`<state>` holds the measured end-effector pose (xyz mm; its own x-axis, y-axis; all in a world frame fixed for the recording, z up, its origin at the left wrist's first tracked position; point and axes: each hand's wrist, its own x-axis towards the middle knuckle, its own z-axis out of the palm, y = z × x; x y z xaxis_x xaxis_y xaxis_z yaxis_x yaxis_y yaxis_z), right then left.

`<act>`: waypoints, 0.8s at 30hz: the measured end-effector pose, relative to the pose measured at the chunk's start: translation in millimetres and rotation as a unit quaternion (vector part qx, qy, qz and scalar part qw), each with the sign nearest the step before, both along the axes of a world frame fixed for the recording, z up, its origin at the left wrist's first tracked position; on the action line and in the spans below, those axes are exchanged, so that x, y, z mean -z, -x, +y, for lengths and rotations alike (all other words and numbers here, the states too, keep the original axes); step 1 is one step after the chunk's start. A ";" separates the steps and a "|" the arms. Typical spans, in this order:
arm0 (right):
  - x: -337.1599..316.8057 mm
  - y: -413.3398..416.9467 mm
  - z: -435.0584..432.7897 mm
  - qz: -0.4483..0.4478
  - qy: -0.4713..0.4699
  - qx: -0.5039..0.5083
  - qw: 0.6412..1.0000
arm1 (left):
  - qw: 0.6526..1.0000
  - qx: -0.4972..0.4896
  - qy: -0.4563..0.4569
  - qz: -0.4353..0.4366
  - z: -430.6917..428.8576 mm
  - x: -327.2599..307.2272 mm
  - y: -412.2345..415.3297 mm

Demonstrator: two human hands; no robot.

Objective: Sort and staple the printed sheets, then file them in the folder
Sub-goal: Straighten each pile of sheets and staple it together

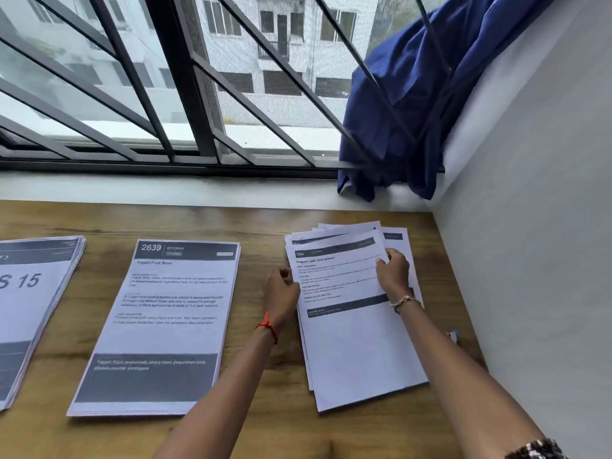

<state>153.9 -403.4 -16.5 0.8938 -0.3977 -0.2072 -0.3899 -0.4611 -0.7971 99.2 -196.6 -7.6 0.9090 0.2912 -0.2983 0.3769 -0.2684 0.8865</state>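
Over by the wall, the fanned pile (pixel 357 352) of printed sheets lies on the desk (pixel 258 226), its corners splayed every way. The right hand (pixel 394 271) has its grip pinching the top sheet (pixel 337 279), headed "Prepare cold relief powder", near its upper right edge. The left hand (pixel 281 289) curls its grip on the pile's left edge. The "2639 Kitchen" stack (pixel 159 326) sits near, squared up. The risk I see: lifting that top page could drag the loose ones beneath askew, or slide them onto the neighbouring stack, mixing sets before stapling.
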 end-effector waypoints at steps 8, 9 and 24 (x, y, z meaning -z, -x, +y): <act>1.4 -2.3 3.0 -0.004 0.026 0.010 1.000 | 0.997 0.047 -0.040 -0.037 -1.2 5.0 -3.7; 2.4 -2.6 2.8 -0.006 0.030 0.010 0.999 | 0.997 0.053 -0.042 -0.045 -2.3 4.3 -4.1; 2.9 -7.9 -5.9 0.012 -0.035 0.001 0.999 | 0.996 0.045 0.043 -0.066 -3.3 10.7 -6.3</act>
<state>161.7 -409.2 -19.4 0.8869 -0.3843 -0.2563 -0.4112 -0.4042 -0.8170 105.5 -199.9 -18.2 0.9632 0.1856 -0.1943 0.2329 -0.2160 0.9482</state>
